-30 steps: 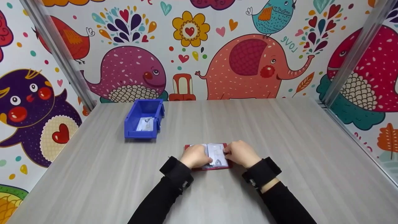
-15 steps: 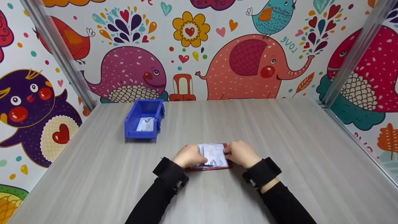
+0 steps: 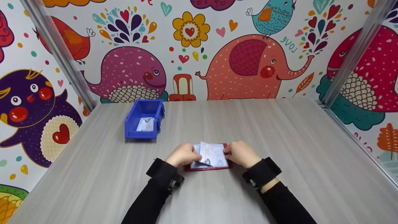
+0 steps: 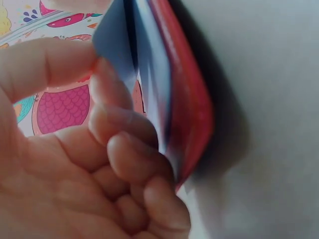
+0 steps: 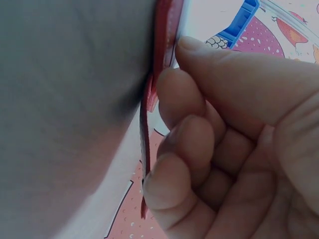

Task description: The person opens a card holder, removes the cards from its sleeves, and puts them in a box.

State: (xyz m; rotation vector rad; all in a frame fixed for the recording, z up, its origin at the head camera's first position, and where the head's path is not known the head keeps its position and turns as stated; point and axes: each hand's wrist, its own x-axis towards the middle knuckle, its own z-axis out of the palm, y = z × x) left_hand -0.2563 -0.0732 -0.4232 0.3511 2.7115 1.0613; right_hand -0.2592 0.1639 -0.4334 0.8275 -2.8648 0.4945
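A red card holder (image 4: 194,114) with pale sleeve pages lies spread on the table in front of me. My left hand (image 3: 183,155) pinches a white printed card (image 3: 205,152) between thumb and index finger. The card sits slanted over the holder's pages, tilted up from them. In the left wrist view the card (image 4: 117,47) stands away from the page behind it, and the other fingers curl close to the holder's edge. My right hand (image 3: 243,154) grips the holder's right edge with thumb and index finger. A thin red strap or flap (image 5: 145,144) hangs beside its fingertips.
A blue plastic bin (image 3: 141,134) stands at the back left of the table (image 3: 279,124), with white printed cards (image 3: 145,124) in it. A patterned wall (image 3: 192,62) borders the table's far edge, with metal posts at both corners.
My left hand has moved left, drawing the card leftward over the holder and turning it to a slant with its edge lifted. The right hand has stayed put on the holder.
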